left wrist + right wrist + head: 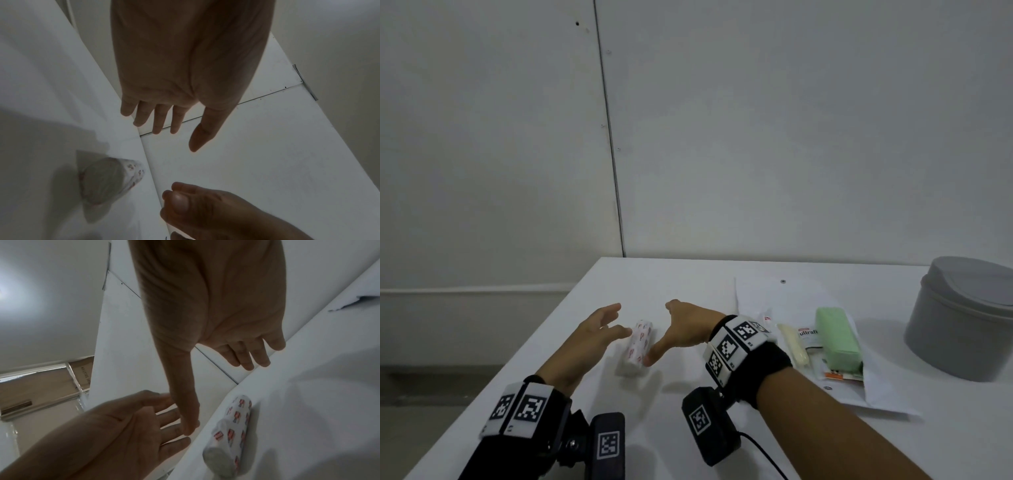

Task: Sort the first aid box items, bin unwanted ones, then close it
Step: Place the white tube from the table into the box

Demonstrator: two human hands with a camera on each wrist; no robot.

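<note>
A wrapped bandage roll [638, 342] lies on the white worktop [688, 284], between two hands w/ fingers spread, holding nothing. Left hand [594, 330] hovers just left of it; right hand [683, 329] just right, thumb tip near the roll's near end. Far right: green pack [837, 337], sachets on white sheet, grey bin [962, 318].

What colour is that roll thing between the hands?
The bandage roll is white with small red printed marks all over its wrapper. The right wrist view shows it best.

Bare test room (white table [688, 274], panelled wall [756, 137]).
</note>
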